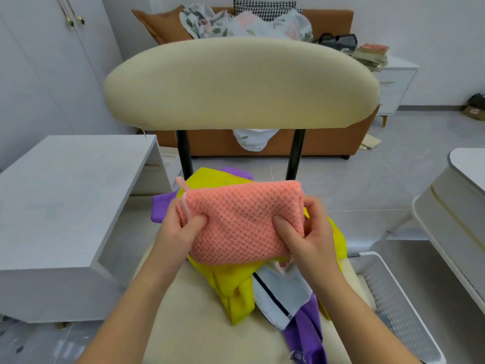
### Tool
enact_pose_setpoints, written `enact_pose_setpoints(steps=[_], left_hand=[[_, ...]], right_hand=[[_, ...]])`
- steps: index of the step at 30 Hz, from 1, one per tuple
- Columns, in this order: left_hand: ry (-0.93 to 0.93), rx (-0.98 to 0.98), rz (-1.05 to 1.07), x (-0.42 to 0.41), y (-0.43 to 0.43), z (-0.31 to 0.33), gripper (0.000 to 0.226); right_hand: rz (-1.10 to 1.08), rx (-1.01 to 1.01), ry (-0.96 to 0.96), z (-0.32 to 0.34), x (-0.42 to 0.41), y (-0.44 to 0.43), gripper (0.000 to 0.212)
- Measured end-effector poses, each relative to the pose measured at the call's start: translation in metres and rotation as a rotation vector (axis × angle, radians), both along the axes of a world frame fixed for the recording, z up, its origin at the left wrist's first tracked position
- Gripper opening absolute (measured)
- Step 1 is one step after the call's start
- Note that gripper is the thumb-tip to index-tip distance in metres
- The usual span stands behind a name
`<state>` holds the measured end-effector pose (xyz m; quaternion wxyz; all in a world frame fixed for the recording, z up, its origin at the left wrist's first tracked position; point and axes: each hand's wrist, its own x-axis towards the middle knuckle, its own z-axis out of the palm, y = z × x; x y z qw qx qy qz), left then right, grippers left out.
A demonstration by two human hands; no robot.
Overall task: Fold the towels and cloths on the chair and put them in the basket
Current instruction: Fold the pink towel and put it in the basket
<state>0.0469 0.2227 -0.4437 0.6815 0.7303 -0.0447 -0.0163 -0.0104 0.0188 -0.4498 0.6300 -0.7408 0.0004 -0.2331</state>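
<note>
Nearest me, a purple cloth (307, 332) trails over the front edge of the chair seat (189, 324). I'd say it is the likeliest to slide to the floor if the heap gets nudged. The white basket (393, 298) stands on the floor just beside the seat, to the right. Over the heap both hands hold a folded pink towel (241, 219): the left hand (178, 229) and right hand (309, 235) take its two short ends, fingers (195, 223) clamped on it, thumbs on top. The bundle looks thick and springy, so a slackened grip on the way to the basket could let it flop open. Beneath lie a yellow cloth (231, 292) and a white striped cloth (278, 298), tangled together; lifting one may drag another off. Beyond the backrest (236, 82) a sofa (328, 143) carries other crumpled fabric
</note>
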Motion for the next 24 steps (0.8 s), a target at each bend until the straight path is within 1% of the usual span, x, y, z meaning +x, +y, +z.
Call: enact_pose_setpoints(steps=[2, 3, 6, 8, 10, 12, 13, 16, 17, 18, 21, 23, 24], left_hand=[[-0.100, 0.083, -0.035, -0.007, 0.009, 0.010, 0.055], [-0.190, 0.179, -0.064, -0.011, 0.014, 0.017, 0.061], [-0.482, 0.507, -0.238, -0.028, 0.031, 0.046, 0.091], [-0.627, 0.657, -0.362, -0.042, 0.036, 0.067, 0.100], [-0.697, 0.752, -0.464, -0.055, 0.028, 0.083, 0.104], [-0.707, 0.773, -0.556, -0.065, 0.011, 0.095, 0.098], [-0.716, 0.770, -0.589, -0.068, 0.002, 0.100, 0.090], [-0.773, 0.734, -0.630, -0.076, -0.018, 0.113, 0.049], [-0.791, 0.706, -0.616, -0.078, -0.024, 0.117, 0.038], [-0.802, 0.666, -0.600, -0.080, -0.031, 0.121, 0.032], [-0.762, 0.532, -0.603, -0.083, -0.058, 0.130, 0.031], [-0.649, 0.423, -0.620, -0.083, -0.080, 0.135, 0.035], [-0.587, 0.380, -0.616, -0.083, -0.092, 0.138, 0.035]], right_hand=[[0.026, -0.039, -0.123, 0.008, -0.006, 0.001, 0.027], [0.049, -0.088, -0.196, 0.013, -0.009, 0.001, 0.029], [0.120, -0.230, -0.378, 0.032, -0.020, 0.000, 0.032], [0.145, -0.334, -0.457, 0.044, -0.030, -0.002, 0.035], [0.191, -0.454, -0.503, 0.053, -0.043, -0.001, 0.043], [0.234, -0.538, -0.527, 0.063, -0.057, 0.000, 0.049], [0.247, -0.566, -0.536, 0.068, -0.062, -0.001, 0.050], [0.198, -0.607, -0.568, 0.086, -0.079, -0.011, 0.049], [0.173, -0.583, -0.567, 0.091, -0.085, -0.016, 0.050], [0.149, -0.524, -0.545, 0.094, -0.090, -0.021, 0.052], [0.093, -0.194, -0.349, 0.097, -0.105, -0.035, 0.065], [0.068, 0.059, -0.169, 0.095, -0.112, -0.048, 0.076], [0.089, 0.176, -0.092, 0.092, -0.115, -0.056, 0.075]])
